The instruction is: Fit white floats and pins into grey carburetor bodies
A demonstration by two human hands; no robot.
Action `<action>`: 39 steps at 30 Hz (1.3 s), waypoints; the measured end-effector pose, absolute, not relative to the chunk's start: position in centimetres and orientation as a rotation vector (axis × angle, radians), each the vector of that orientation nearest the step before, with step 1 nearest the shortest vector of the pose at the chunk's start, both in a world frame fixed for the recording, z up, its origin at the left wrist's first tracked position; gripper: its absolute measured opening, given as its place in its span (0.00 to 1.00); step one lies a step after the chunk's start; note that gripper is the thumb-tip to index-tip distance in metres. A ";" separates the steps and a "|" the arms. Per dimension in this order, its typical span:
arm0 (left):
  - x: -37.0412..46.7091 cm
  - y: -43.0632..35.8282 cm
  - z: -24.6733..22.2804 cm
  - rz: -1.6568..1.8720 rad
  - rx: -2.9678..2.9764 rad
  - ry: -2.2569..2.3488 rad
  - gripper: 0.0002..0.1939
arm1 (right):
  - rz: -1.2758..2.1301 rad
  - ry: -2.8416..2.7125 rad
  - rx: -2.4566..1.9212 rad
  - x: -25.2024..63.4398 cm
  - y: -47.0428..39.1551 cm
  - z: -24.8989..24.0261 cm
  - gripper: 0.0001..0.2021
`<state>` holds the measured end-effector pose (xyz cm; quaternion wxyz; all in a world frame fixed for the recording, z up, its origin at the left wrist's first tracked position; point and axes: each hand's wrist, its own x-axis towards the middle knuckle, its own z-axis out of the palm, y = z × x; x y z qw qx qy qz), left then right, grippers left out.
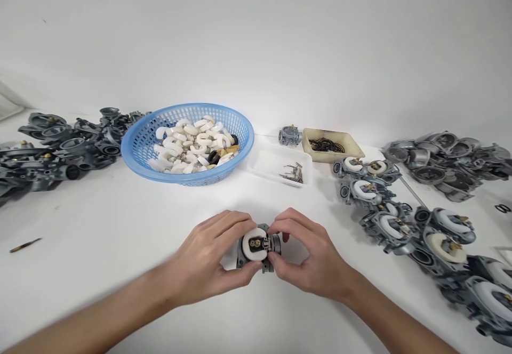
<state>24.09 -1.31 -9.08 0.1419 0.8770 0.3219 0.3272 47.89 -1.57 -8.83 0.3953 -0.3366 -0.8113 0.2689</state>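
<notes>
On the white table in front of me sits a grey metal carburetor body (pixel 276 243), open side up. A white C-shaped float (pixel 248 252) lies in it around brass jets (pixel 255 243). My left hand (pixel 216 252) has its thumb and fingers closed on the float and the left side of the body. From the right, my right hand (pixel 308 255) pinches with thumb and index finger at the float's hinge end, by the round intake. Whether a small pin is between those fingertips is hidden.
A blue basket (pixel 138 170) holds many white floats. Beside it stand a white tray (pixel 260 167) of thin metal pins and a cream tray (pixel 352 149) of black rings. Carburetors with floats (pixel 394 226) line the right; bare bodies (pixel 76 143) pile left. A thin tool (pixel 26 244) lies left.
</notes>
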 end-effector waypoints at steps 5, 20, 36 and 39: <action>24.1 -1.3 -9.0 0.951 2.528 0.931 0.21 | 0.699 -2.062 -0.842 48.0 -1.7 -8.9 0.14; 24.2 -1.4 -8.9 0.935 2.503 0.935 0.21 | 0.690 -2.073 -0.832 48.0 -1.7 -8.9 0.14; 24.2 -1.4 -8.7 0.928 2.515 0.931 0.19 | 0.672 -2.074 -0.829 47.9 -1.7 -9.0 0.14; 24.2 -1.4 -8.6 0.930 2.518 0.934 0.19 | 0.671 -2.088 -0.832 48.0 -1.7 -9.0 0.14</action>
